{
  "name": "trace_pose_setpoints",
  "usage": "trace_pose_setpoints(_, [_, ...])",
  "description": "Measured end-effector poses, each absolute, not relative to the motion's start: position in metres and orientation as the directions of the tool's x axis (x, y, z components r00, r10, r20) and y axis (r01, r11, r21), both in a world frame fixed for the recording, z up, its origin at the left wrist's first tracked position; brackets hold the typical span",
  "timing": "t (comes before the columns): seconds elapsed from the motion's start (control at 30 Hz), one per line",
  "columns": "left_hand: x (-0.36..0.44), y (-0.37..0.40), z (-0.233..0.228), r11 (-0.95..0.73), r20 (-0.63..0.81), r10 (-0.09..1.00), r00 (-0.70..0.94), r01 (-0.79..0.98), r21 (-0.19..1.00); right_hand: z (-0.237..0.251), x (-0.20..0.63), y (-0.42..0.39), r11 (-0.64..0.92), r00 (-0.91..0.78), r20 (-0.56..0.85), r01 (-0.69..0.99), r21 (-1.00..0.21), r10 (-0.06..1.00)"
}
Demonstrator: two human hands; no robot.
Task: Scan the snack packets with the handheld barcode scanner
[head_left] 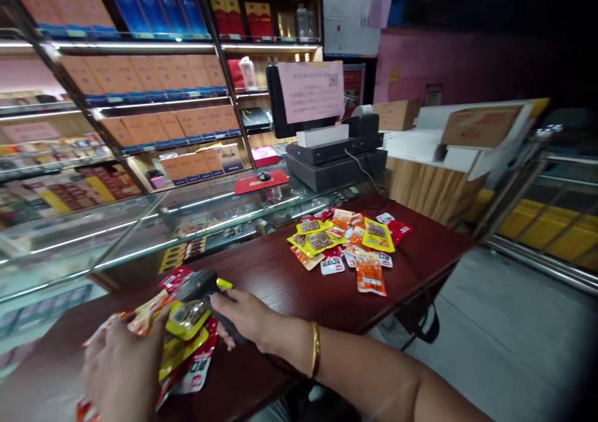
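Scanner (199, 286) sits clamped in my right hand (247, 319), fingers wrapped round its handle, its head just over a yellow snack packet (187, 319) at the near edge of the dark wooden table (280, 278). My left hand (124, 366) rests on the near heap of packets (187, 359), fingers curled, grip unclear. Farther along the table lies a second scatter of packets (348, 244), well apart, before the cash register (334, 151).

Glossy plastic snack packets (348, 241), polished wood table (289, 278)

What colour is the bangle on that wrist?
Gold; the bangle shows on the right hand's wrist in the head view.
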State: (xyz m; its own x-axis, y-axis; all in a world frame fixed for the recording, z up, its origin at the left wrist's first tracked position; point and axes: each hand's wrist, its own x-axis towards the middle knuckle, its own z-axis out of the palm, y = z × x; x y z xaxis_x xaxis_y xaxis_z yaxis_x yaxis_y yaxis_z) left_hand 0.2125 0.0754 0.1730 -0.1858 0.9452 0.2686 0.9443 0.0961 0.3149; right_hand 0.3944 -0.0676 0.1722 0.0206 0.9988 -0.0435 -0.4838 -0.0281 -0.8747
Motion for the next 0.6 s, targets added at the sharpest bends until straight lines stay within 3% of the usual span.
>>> trace_pose_setpoints(0.1, [0.277,0.053,0.184,-0.185,0.3,0.948,0.107,0.952,0.244,0.171,0.434,-0.104,0.007,0.128,-0.063,-0.486,-0.874,0.99])
trace_pose_setpoints(0.23, [0.376,0.019,0.177,-0.547,0.296,0.833,0.468,0.776,0.315,0.167,0.487,-0.152,0.073,0.341,-0.117,-0.498,-0.864,0.933])
trace_pose_setpoints(0.4, [0.474,-0.024,0.16,-0.633,0.15,0.765,0.627,0.687,0.356,0.156,0.537,-0.201,0.2,0.533,-0.114,-0.495,-0.845,0.838])
trace_pose_setpoints(0.6, [0.53,-0.037,0.159,-0.57,0.071,0.814,0.577,0.768,0.293,0.145,0.566,-0.232,0.231,0.63,-0.154,-0.486,-0.843,0.761])
